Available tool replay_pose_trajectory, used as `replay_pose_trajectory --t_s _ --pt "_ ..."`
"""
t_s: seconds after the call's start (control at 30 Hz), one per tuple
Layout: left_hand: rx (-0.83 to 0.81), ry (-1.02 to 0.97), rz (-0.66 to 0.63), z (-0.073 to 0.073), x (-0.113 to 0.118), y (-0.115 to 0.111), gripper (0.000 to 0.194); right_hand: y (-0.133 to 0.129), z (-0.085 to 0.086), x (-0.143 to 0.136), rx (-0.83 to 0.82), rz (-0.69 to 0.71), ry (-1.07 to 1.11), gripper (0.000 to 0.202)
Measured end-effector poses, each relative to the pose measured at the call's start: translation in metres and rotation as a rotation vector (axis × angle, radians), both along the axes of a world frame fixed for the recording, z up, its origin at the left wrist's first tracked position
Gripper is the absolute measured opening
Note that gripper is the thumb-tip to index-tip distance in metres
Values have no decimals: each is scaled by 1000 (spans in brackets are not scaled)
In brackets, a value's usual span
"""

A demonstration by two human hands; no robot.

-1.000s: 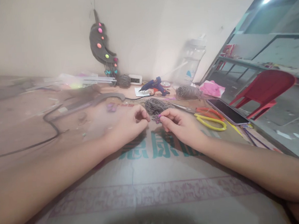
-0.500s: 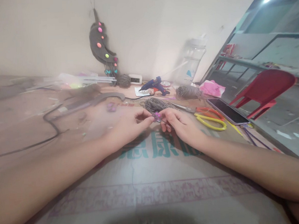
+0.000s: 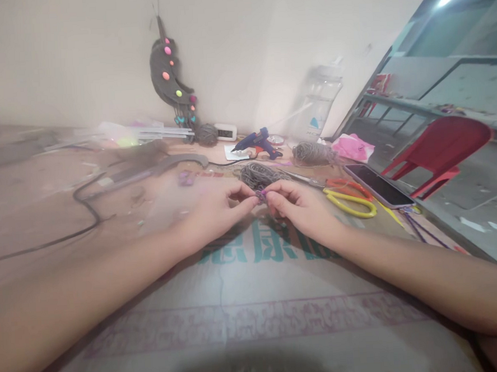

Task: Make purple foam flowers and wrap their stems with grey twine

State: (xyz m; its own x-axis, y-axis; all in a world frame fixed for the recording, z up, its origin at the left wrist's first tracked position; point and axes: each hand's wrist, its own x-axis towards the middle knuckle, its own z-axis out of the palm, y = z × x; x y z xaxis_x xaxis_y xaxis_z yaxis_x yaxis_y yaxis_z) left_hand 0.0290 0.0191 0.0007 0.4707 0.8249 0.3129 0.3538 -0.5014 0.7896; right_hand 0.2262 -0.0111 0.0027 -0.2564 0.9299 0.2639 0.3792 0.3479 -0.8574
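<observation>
A small purple-and-grey piece [image 3: 260,196], too small to make out in full, is pinched between my hands at the middle of the table. My left hand [image 3: 224,205] grips its left side with thumb and forefinger. From the right, the fingertips of my right hand [image 3: 298,204] close on the same piece. Just behind the fingers lies a loose bundle of grey yarn [image 3: 259,174]. To the right rest scissors [image 3: 350,201] with orange and yellow handles. A small purple bit [image 3: 186,178] lies to the left of the yarn.
A blue glue gun [image 3: 254,142], a clear water bottle [image 3: 320,103] and a grey yarn skein [image 3: 311,151] stand along the wall. A phone [image 3: 378,185] lies near the right edge. A black cord [image 3: 87,204] curves across the left. A grey crescent ornament [image 3: 164,73] hangs above.
My right fingers have curled in closer around the small piece, covering more of its bright purple part. The left hand has hardly moved.
</observation>
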Motion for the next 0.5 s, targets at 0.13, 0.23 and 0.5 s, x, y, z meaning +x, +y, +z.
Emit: replay_pose_trajectory --t_s 0.13,0.23,0.5 --pt "-9 -5 -13 -2 -2 2 20 -1 0 -1 1 -29 -27 18" --pt "-41 -21 -27 -3 -3 3 21 -1 1 -2 21 -37 -52 18" --pt "-67 -29 -15 -1 -1 2 23 0 5 6 96 -114 -133 32"
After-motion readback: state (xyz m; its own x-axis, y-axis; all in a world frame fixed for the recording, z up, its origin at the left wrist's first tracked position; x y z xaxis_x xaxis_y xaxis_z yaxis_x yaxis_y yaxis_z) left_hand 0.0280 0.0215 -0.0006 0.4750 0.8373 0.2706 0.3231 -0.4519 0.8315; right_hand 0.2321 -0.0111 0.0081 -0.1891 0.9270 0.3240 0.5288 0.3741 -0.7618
